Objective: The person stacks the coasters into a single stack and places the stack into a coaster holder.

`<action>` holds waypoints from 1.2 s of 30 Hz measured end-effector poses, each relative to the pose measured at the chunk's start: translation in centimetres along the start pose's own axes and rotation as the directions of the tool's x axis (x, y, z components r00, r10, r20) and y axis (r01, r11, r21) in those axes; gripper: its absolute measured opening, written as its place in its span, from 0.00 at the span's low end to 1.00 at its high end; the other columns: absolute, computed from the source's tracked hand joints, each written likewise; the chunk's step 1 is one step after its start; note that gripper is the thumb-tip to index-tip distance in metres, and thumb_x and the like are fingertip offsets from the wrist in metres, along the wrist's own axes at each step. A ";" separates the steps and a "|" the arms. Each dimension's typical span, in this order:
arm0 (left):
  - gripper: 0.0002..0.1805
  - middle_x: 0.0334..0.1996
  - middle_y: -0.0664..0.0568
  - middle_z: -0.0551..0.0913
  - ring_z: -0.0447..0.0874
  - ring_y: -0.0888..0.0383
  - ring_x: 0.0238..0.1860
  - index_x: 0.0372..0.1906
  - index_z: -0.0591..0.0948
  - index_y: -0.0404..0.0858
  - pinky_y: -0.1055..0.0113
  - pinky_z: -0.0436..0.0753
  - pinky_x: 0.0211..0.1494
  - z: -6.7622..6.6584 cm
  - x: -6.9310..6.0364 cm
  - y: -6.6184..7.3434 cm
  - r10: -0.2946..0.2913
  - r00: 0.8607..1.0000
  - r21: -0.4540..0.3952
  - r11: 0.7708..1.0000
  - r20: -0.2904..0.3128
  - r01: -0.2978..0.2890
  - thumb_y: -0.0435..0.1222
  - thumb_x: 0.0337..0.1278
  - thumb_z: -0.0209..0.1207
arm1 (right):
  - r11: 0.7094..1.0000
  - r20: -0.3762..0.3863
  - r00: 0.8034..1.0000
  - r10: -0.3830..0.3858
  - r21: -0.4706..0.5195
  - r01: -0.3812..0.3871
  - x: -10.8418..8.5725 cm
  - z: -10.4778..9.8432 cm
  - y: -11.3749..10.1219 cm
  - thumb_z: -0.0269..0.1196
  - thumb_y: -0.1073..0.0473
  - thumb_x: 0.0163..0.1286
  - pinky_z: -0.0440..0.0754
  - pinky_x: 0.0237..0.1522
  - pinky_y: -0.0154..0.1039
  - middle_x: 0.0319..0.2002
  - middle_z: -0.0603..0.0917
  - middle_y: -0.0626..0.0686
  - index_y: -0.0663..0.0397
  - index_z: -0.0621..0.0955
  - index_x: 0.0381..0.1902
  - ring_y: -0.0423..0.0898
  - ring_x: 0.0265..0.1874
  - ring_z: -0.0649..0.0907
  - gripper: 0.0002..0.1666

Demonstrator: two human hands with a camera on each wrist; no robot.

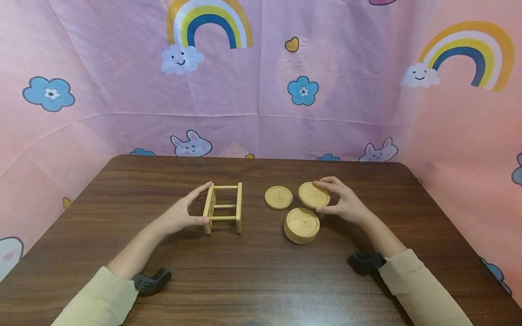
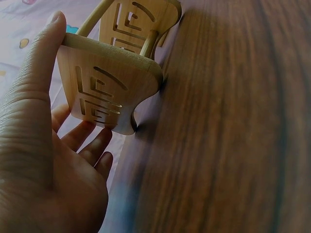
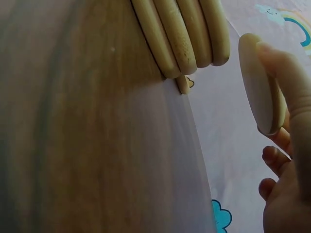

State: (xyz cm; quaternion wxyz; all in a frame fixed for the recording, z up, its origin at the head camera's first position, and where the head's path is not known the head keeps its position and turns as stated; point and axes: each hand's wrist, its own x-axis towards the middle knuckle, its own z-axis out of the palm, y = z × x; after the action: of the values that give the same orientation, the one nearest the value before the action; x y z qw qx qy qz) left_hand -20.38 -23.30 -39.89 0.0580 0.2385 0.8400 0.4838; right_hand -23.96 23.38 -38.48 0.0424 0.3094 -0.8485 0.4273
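My left hand (image 1: pixel 179 220) grips the left end panel of a wooden coaster holder (image 1: pixel 239 208), thumb at the near edge and fingers at the far one. Geometric slots are cut through its end panel (image 2: pixel 124 68) in the left wrist view, and round bars join the two panels. With thumb and fingertips, my right hand (image 1: pixel 346 203) pinches a round wooden coaster (image 1: pixel 314 194) by its rim. The right wrist view has this held coaster (image 3: pixel 260 87) raised off the table, apart from the coaster stack (image 3: pixel 167 41). A leaf is engraved on its face.
Just in front of the held coaster stands the stack of several coasters (image 1: pixel 302 224). One single coaster (image 1: pixel 278 198) lies flat between holder and right hand. All are on a dark wooden table (image 1: pixel 244 280), with a patterned cloth (image 1: pixel 261 90) hanging behind and at the sides.
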 end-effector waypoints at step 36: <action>0.51 0.71 0.43 0.58 0.55 0.41 0.70 0.76 0.53 0.48 0.32 0.47 0.64 0.0 0.1 0.0 0.004 1.000 0.011 1.000 -0.010 -0.004 0.39 0.49 0.70 | 0.998 0.084 0.995 -0.053 0.022 0.051 -2.2 1.1 -6.2 0.75 0.69 0.48 0.67 0.56 0.48 0.56 0.72 0.59 0.69 0.75 0.60 0.49 0.57 0.69 0.39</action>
State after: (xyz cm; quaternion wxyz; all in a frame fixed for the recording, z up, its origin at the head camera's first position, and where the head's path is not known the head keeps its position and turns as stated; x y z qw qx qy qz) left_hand -20.46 -23.26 -39.92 0.0516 0.2382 0.8423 0.4807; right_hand -18.50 20.90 -35.64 0.0145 0.3496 -0.8369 0.4209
